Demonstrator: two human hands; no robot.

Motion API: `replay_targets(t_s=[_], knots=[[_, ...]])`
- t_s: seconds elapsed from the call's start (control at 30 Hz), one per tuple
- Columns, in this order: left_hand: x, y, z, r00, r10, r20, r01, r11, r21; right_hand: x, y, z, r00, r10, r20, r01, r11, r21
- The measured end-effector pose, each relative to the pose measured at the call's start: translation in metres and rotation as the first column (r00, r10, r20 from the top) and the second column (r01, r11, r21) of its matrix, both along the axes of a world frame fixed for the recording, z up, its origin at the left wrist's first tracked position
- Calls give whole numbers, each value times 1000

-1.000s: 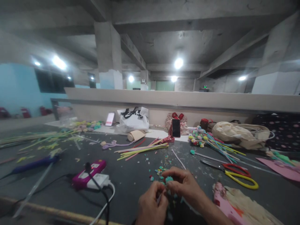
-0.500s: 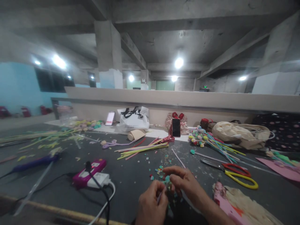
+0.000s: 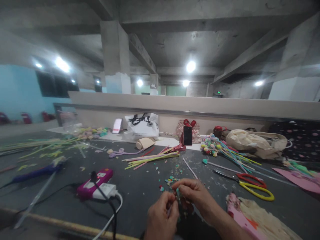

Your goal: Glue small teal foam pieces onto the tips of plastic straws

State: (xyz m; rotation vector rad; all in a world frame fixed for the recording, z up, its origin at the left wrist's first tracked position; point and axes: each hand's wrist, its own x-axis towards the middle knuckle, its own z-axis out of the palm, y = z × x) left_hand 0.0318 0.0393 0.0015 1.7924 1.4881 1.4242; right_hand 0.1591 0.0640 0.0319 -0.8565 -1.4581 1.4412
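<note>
Teal piece [image 3: 177, 192] at the right hand [image 3: 200, 196], just beside the left hand's [image 3: 162, 215] pinch

Head view. Both hands low and near centre, fingertips almost meeting over the dark tabletop [image 3: 135, 206]. Teal piece sits between them, at the tips of the right thumb and forefinger; that grip looks closed on it, lightly. Its long axis runs roughly up and down in the view, short and slightly ragged. From the left grip it lies just beside, a little to the right and farther from the body. Right hand is the nearer, seemingly in contact.

Left thumb and forefinger are together on a pale lilac sliver [image 3: 169, 211], which points up toward the teal piece. Whether the two touch: cannot tell.

Close by: coloured crumbs [image 3: 171, 180] just beyond the fingertips; a loose pale stick [image 3: 190, 168] farther out; scissors [image 3: 257, 186] well off to the right.

Poorly seen: most of the lilac sliver is behind the left fingers, lower end lost. The right hand's other fingers curl into shadow; anything they hold is unreadable. Teal piece is small and blurred, its inner side covered. Left wrist cut off by the bottom edge.
</note>
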Motion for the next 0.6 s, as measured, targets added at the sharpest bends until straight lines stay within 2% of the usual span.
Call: replay_targets(t_s=[0.17, 0.3, 0.37, 0.43, 0.5, 0.53, 0.6], knots=[[0, -3, 1, 1000, 0, -5, 0, 1000, 12, 0, 2, -5, 1000, 15, 8, -15, 1000, 6], [1, -6, 7, 999, -23, 29, 24, 999, -28, 0, 0, -5, 1000, 19, 16, -19, 1000, 10], [2, -7, 10, 996, -35, 84, 43, 995, -92, 1, 0, -4, 1000, 7, 18, -7, 1000, 12], [1, -7, 12, 974, -52, 222, 102, 970, -220, 2, 1, -3, 999, -31, 17, 31, 999, 14], [-1, -5, 14, 899, -76, 432, 247, 901, -356, 4, 2, -3, 997, -83, 1, 83, 997, 8], [-3, -4, 15, 835, -97, 541, 350, 853, -388, 4, 3, -3, 995, -101, -21, 101, 995, 4], [-8, -1, 15, 679, -140, 721, 546, 753, -368, 5, 4, -3, 993, -89, -75, 89, 996, 0]])
